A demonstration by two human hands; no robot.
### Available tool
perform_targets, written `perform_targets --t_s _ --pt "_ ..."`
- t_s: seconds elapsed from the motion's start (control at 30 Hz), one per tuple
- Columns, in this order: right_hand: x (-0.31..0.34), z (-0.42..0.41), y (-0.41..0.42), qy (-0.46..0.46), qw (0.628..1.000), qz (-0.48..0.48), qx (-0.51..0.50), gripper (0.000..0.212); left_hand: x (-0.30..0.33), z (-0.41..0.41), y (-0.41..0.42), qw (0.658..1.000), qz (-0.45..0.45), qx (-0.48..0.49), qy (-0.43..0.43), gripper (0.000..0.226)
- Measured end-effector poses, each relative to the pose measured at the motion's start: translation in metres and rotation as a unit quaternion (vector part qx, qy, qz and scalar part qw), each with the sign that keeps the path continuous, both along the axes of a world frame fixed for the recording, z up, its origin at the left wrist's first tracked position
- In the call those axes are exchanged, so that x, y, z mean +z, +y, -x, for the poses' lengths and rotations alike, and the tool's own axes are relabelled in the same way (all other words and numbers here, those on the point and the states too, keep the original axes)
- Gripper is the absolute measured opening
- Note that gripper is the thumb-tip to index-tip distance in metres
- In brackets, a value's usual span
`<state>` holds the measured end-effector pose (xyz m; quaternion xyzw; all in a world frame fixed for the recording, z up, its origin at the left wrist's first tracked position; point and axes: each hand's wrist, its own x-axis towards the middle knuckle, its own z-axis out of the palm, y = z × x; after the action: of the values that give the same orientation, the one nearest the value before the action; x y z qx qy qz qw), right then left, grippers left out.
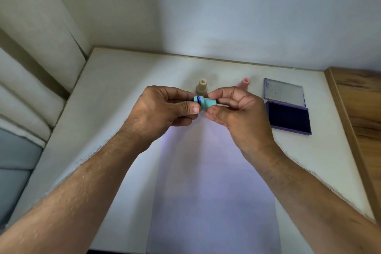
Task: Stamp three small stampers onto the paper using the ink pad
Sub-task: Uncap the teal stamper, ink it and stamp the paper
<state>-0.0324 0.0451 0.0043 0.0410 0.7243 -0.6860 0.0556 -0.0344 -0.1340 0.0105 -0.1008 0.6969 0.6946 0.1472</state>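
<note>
Above white table (115,80): both hands (left (162,109); right (241,113)) pinching teal stamper (205,102)

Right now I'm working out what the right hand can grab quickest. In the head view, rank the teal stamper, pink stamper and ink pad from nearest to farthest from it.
1. Teal stamper: held sideways between the right hand and left hand.
2. Pink stamper: just behind the right hand, partly hidden.
3. Ink pad: open, farther to the right.

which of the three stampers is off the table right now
The teal stamper, held sideways between both hands; the beige stamper and pink stamper are on the table.
</note>
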Motion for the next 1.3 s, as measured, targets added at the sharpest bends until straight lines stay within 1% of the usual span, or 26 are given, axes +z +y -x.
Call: perform_targets --t_s 0.07,0.1,0.2,0.33,0.43,0.7,0.87,0.97,1.13,1.3 --pt "0.0009 0.0005 0.0011 0.030 0.997 -0.071 0.003 0.028 -0.0001 -0.0003 0.0004 1.000 -0.005 -0.002 -0.003 0.019" --pt "0.0018 0.0003 0.0013 0.041 0.995 -0.087 0.005 0.028 -0.0004 -0.0005 0.0006 1.000 -0.010 -0.001 -0.004 0.019" --pt "0.0052 -0.0025 0.0011 0.085 0.990 -0.114 0.012 0.029 -0.0005 -0.0011 0.0001 0.999 -0.031 -0.004 -0.011 0.015" --pt "0.0062 -0.0043 0.0008 0.120 0.983 -0.138 0.002 0.026 0.0012 -0.0014 -0.0014 0.999 -0.037 -0.019 -0.009 0.025" --pt "0.0061 -0.0050 0.0008 0.118 0.983 -0.137 0.015 0.027 0.0005 -0.0014 -0.0019 0.999 -0.033 -0.024 -0.005 0.022" --pt "0.0062 -0.0034 0.0017 0.111 0.985 -0.129 0.022 0.032 -0.0005 -0.0005 -0.0033 0.999 -0.035 -0.024 0.010 0.029" --pt "0.0073 -0.0003 0.0045 0.097 0.989 -0.105 0.031 0.032 0.0010 -0.0004 -0.0051 0.999 -0.031 -0.030 0.029 0.029" --pt "0.0077 0.0007 0.0064 0.083 0.993 -0.069 0.038 0.032 0.0022 -0.0008 -0.0052 0.998 -0.041 -0.032 0.044 0.026" --pt "0.0071 0.0012 0.0056 0.009 0.999 0.023 0.030 0.025 0.0006 -0.0017 -0.0055 0.996 -0.049 -0.031 0.070 0.025" --pt "0.0094 0.0021 0.0038 -0.049 0.996 0.077 0.016 0.018 -0.0013 -0.0014 -0.0041 0.995 -0.043 -0.031 0.083 0.026"
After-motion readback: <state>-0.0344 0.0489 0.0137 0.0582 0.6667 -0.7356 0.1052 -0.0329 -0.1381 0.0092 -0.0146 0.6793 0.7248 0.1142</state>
